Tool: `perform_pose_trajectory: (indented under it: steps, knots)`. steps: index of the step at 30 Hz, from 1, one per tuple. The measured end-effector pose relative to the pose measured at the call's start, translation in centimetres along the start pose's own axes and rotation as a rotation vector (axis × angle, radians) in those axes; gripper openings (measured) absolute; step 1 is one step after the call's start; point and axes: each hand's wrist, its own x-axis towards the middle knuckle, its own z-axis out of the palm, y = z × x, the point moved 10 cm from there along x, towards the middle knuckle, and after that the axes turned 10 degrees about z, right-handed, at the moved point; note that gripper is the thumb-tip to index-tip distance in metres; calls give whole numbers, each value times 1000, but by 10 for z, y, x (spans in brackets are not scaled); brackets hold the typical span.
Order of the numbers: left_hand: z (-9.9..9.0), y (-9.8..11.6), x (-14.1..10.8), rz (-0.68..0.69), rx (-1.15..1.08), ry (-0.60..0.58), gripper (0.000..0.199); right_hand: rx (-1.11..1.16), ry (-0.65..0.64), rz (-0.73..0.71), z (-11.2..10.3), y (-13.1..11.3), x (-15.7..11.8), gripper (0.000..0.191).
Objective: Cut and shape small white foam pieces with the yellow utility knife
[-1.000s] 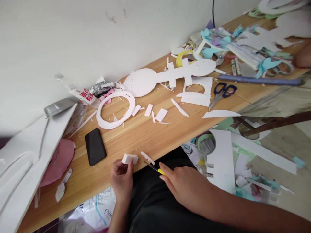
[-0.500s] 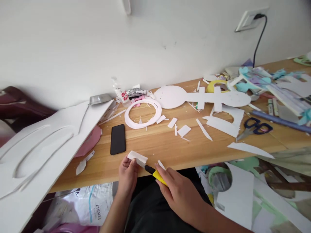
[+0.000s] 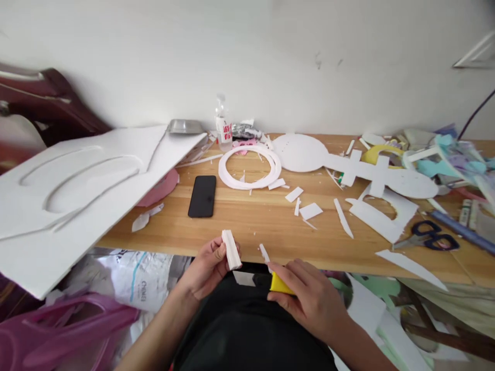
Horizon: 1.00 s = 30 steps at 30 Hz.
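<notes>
turned since half a second ago, the white foam block (image 3: 232, 250) now runs lengthwise away from the lap (image 3: 251, 330) instead of crosswise, and the yellow-handled knife (image 3: 281, 284) shows its blade (image 3: 244, 279) below the block's near end. i have the left grip (image 3: 211, 265) closed around the block, thumb on one side and fingers mostly hidden, at the near edge of the tabletop (image 3: 185, 232). my right grip (image 3: 309, 293) is wrapped snugly around the yellow handle, with a thin white strip (image 3: 264, 252) next to the forefinger; whether they touch, i cannot tell. from my end the step looks like trimming. to do it well, i would turn the block until the face to be cut is plainly in sight, then move the left fingers back from the blade's line. the foam probably dents easily, so a light pinch should serve, and long, shallow slices should leave a cleaner face than one hard push. the blade points toward the left grip and sits over the lap, so i would rest the block on the tabletop before pressing, edge aimed away from both.
</notes>
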Motion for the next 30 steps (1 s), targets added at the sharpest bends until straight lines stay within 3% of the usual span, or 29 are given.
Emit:
perform_pose_trajectory:
  steps: [6,16,30]
  knots:
    - [-2,-17,-25,-118,-4,11,27,-67,-28,-84,-14,-8,-6,43]
    - [2,-54,-58,-254,-73,42,24,-58,-126,-121,-3,-15,-28,44]
    - [-2,-67,-60,-305,-16,23,25,-38,-148,-51,2,-4,-44,41]
